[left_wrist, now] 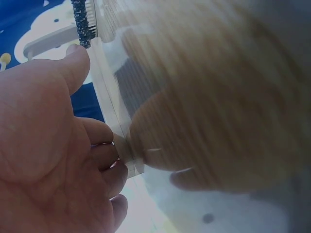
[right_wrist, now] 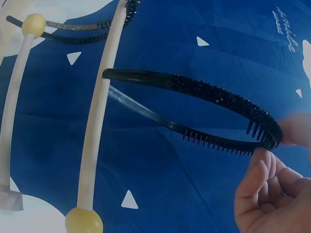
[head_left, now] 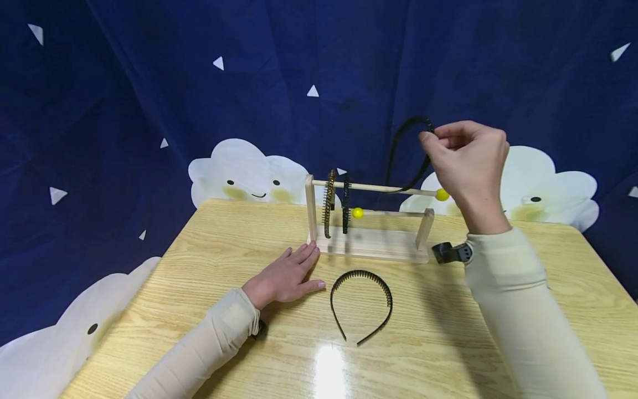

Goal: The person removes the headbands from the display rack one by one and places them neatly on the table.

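My right hand (head_left: pixel 471 158) pinches a black toothed headband (right_wrist: pixel 218 94) by its curved top, above the right part of a wooden rack. The open ends of this sparkly headband reach the rack's upper rod (right_wrist: pixel 95 131). My left hand (head_left: pixel 286 275) lies on the table with fingers extended, fingertips at the left end of the rack's base (head_left: pixel 371 244). Two headbands hang on the upper rod towards its left: a brownish-gold one (head_left: pixel 327 208) and a black one (head_left: pixel 346 208). Another dark headband (head_left: pixel 390 296) lies on the table in front of the rack.
The upper rod ends in a yellow ball (head_left: pixel 442 194) at the right. A lower rod (head_left: pixel 394 214), from the right post, has a yellow ball (head_left: pixel 357 213) at its left end. Behind the wood-grain table (head_left: pixel 239 233) hangs a blue curtain (head_left: pixel 274 66).
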### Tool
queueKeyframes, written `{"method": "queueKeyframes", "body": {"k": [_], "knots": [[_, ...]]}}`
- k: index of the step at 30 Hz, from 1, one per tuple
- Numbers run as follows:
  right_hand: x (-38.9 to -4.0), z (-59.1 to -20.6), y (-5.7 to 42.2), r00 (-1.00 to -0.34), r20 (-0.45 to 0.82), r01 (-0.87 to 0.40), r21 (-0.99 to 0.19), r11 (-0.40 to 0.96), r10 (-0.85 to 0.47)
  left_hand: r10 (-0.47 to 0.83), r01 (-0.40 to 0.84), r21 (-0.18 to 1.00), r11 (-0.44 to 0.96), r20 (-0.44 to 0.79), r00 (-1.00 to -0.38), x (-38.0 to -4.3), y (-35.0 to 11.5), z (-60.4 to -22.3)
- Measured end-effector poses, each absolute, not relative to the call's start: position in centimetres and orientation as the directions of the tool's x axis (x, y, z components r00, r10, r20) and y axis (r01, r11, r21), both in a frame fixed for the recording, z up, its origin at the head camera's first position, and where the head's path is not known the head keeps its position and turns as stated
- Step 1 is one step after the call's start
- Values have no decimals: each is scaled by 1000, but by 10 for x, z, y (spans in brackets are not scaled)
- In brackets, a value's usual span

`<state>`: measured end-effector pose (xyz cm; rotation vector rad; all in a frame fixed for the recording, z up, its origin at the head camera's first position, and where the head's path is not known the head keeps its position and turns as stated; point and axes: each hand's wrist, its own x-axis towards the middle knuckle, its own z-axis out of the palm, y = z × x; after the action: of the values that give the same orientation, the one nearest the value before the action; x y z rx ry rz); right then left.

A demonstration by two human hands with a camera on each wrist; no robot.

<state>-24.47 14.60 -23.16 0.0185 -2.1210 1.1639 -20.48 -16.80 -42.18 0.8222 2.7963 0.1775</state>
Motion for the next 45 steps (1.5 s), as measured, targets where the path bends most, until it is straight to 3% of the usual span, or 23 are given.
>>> {"method": "queueKeyframes", "body": {"k": [22,35,45], "knots": [[-228,-224,180,-820,451,-307,-866,394,353,550,524,175,833,-170,-817,-205,-169,-423],[-207,-232,198,-860,436,-203,-768,608,265,560,532,188,826,-157,-814,-204,-168,-423],[-191,-238,216,-872,475,-230,-616,754,122,556,529,183,829,-165,-814,-205,-168,-422]]}}
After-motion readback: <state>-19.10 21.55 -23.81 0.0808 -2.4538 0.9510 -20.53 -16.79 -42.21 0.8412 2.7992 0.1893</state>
